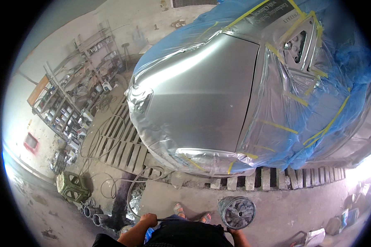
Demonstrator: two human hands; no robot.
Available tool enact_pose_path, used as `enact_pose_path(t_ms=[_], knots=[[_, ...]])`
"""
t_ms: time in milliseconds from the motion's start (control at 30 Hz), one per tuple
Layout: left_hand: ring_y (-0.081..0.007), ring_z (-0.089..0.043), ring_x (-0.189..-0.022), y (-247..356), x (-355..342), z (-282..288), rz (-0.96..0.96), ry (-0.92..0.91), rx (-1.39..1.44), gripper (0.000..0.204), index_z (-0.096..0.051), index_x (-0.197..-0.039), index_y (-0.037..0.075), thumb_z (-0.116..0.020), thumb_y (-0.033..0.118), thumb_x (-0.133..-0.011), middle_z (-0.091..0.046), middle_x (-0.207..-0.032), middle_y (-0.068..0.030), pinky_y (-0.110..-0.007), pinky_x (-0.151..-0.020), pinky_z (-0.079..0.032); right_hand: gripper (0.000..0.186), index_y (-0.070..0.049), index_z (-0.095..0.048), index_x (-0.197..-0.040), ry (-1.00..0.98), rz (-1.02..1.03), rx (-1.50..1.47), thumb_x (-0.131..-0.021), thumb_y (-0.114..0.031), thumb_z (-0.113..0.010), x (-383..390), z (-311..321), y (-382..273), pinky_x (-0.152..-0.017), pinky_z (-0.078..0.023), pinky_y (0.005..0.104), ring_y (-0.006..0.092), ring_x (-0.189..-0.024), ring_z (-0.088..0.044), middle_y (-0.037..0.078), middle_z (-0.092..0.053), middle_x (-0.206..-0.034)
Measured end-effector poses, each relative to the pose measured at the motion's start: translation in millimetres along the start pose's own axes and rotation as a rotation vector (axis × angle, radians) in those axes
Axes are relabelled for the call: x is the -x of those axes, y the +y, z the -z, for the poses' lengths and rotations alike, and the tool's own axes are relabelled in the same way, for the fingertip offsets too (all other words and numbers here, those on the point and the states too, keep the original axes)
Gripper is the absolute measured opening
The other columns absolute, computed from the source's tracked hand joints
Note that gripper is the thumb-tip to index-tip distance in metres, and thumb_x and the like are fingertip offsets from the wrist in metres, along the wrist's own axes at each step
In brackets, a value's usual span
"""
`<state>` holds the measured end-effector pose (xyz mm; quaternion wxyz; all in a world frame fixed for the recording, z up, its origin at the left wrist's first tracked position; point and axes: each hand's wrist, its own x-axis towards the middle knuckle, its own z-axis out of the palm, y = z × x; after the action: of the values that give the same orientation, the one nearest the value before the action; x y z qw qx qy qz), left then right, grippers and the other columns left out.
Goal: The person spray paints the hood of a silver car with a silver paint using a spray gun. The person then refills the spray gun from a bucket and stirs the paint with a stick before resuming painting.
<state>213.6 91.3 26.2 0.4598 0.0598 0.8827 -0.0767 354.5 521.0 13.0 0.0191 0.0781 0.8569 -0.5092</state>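
Observation:
Low in the head view, my left hand (148,222) is closed on a narrow dark item at waist level. A grey hose (130,199) loops down beside that hand; whether it is in my grip I cannot tell. My right hand (235,234) is at my right side, fingers mostly hidden at a dark edge. Beyond my sandalled feet stands a silver car panel (198,94), surrounded by blue plastic sheeting (329,94), silver-coated film and strips of yellow tape (297,99). A round bucket (236,212) with grey crumpled contents is just ahead of my right hand.
At the left, a metal shelf rack (66,107) holds several cans. Below it are a green plastic stool (72,183) and some cylinders (97,218). Slatted pallets (276,179) edge the car. Small items (315,236) lie at the lower right.

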Motion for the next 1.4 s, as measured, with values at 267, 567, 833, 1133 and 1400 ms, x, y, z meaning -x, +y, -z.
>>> enact_pose_path(t_ms=[267,567,833,1133,1400], knots=[[-0.0328,-0.059,-0.105,-0.1,2.6,4.0,0.016,-0.026,0.014,0.031,-0.066,-0.102,0.009,-0.054,0.027,-0.079,-0.063,-0.109,-0.0173,-0.043,-0.088,-0.047,0.037,-0.004,-0.058,-0.112,0.006,0.003,-0.002,-0.082,-0.025,-0.058,-2.6,-0.2,-1.7,-0.09,-0.045,0.0379,0.026,-0.106,-0.056,0.016,-0.061,-0.113],[-0.0322,-0.06,-0.103,-2.5,-2.7,-4.9,-0.039,0.004,-0.003,0.031,-0.067,-0.1,0.009,-0.054,0.026,-0.079,-0.064,-0.107,-0.0166,-0.043,-0.087,-0.047,0.037,-0.004,-0.058,-0.113,0.01,0.025,0.005,-0.083,-0.025,-0.058,-12.1,-2.4,-4.3,-0.09,-0.044,0.0377,0.0256,-0.107,-0.056,0.016,-0.061,-0.113],[-0.0327,-0.061,-0.102,-5.7,-11.2,-11.1,-0.053,-0.029,-0.037,0.031,-0.067,-0.1,0.009,-0.053,0.027,-0.078,-0.064,-0.106,-0.0164,-0.044,-0.088,-0.047,0.037,-0.004,-0.058,-0.113,0.025,0.032,0.005,-0.083,-0.025,-0.058,-11.2,-2.9,-2.6,-0.091,-0.044,0.0375,0.0252,-0.107,-0.056,0.016,-0.06,-0.113],[-0.0339,-0.059,-0.104,-4.4,-21.4,-2.6,-0.054,-0.052,-0.07,0.04,-0.065,-0.106,0.007,-0.054,0.034,-0.079,-0.062,-0.112,-0.0163,-0.046,-0.089,-0.046,0.037,-0.004,-0.058,-0.113,0.081,0.045,0.052,-0.083,-0.025,-0.058,-9.8,-1.8,-1.8,-0.091,-0.044,0.0373,0.0248,-0.108,-0.056,0.015,-0.06,-0.114],[-0.0362,-0.063,-0.092,-5.9,-55.7,-5.0,-0.25,-0.138,-0.193,0.037,-0.066,-0.09,0.001,-0.053,0.034,-0.08,-0.065,-0.098,-0.0197,-0.046,-0.078,-0.05,0.033,-0.005,-0.062,-0.103,0.158,-0.119,-0.171,-0.072,-0.014,-0.06,6.6,-2.4,14.2,-0.084,-0.047,0.0395,0.0284,-0.096,-0.061,0.014,-0.064,-0.104]])
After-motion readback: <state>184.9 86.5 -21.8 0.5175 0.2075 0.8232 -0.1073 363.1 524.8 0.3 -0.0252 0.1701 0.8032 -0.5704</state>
